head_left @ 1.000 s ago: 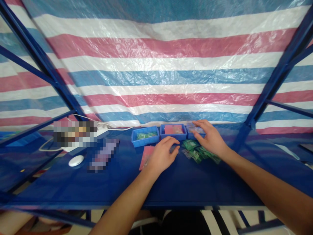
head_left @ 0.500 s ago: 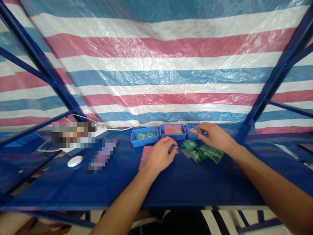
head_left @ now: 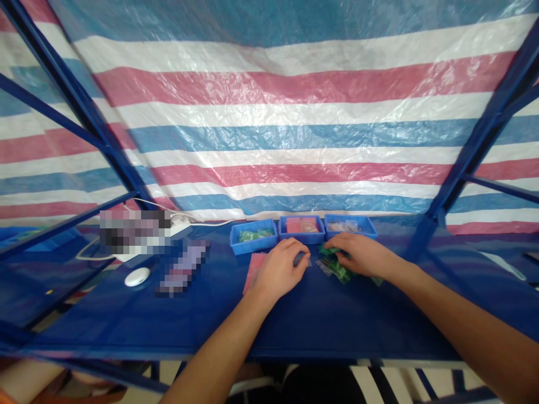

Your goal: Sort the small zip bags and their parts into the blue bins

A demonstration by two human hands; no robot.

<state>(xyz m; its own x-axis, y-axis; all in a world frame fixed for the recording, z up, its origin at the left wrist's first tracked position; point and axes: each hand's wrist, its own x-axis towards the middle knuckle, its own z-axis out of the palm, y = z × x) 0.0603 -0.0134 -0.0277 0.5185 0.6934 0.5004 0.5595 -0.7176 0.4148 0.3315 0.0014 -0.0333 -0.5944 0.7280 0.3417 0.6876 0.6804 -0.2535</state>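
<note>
My left hand (head_left: 281, 268) rests on the table with its fingers curled. A small clear plastic bag (head_left: 304, 260) shows between thumb and fingers; its contents are too blurred to make out. Under that wrist lies a pink sheet or packet (head_left: 254, 265), partly covered. My right hand (head_left: 356, 253) is over a loose pile of green packets (head_left: 340, 271), fingertips closed on a green packet (head_left: 327, 250) at the pile's far edge. Behind the hands, three blue bins stand in a row: a left bin (head_left: 255, 246) with green packets, a middle bin (head_left: 302, 238) with pink and clear pieces, a right bin (head_left: 365, 225) with clear packets.
A white round case (head_left: 137, 277) and a blurred-out flat object (head_left: 185, 268) lie on the blue table (head_left: 320, 325) to the left. Farther back are a power strip and white cables (head_left: 210, 223). Blue metal posts (head_left: 471, 151) and a striped tarp (head_left: 295, 134) enclose the table.
My right hand has come out of the right bin and down toward me onto the green packets. My left hand keeps its place and curl. The view has shifted slightly.
</note>
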